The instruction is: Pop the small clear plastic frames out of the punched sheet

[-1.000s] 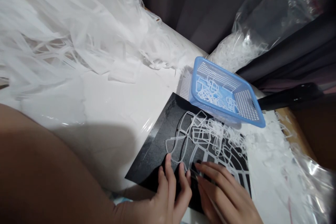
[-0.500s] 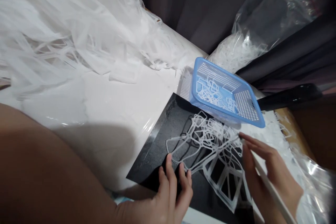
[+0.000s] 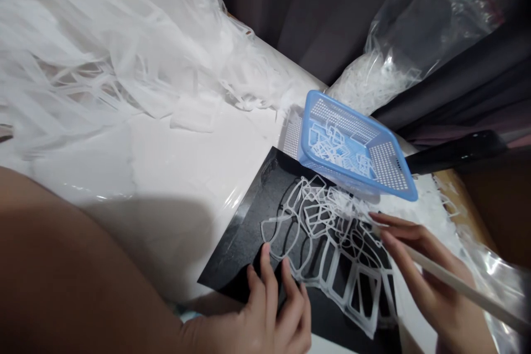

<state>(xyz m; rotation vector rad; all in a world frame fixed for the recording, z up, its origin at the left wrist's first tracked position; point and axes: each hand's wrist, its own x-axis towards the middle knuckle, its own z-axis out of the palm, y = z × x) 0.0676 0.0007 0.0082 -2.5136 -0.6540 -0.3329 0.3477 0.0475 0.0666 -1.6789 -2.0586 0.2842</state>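
My left hand (image 3: 274,304) lies at the near edge of a black mat (image 3: 257,204). Its fingers are apart, with the tips touching the edge of a translucent white cut-out sheet (image 3: 344,301) made of linked frames. In my right hand (image 3: 431,271) is a long, pale pen-like tool (image 3: 460,285); its working tip is too small to make out. That hand is over the right side of the mat, with its fingertips near a tangle of thin white loops (image 3: 332,207) at the sheet's far side.
A blue perforated basket (image 3: 357,171) with several thin white outlines inside stands just beyond the mat. Behind it leans a clear bag (image 3: 381,80) of white pieces. White strips and film (image 3: 103,38) heap up at the left. A dark curtain (image 3: 290,5) hangs at the back.
My right hand has shifted slightly and the tool has tilted flatter to the right. The cut-out sheet's strips have spread apart into separate frames. My left hand has barely moved.
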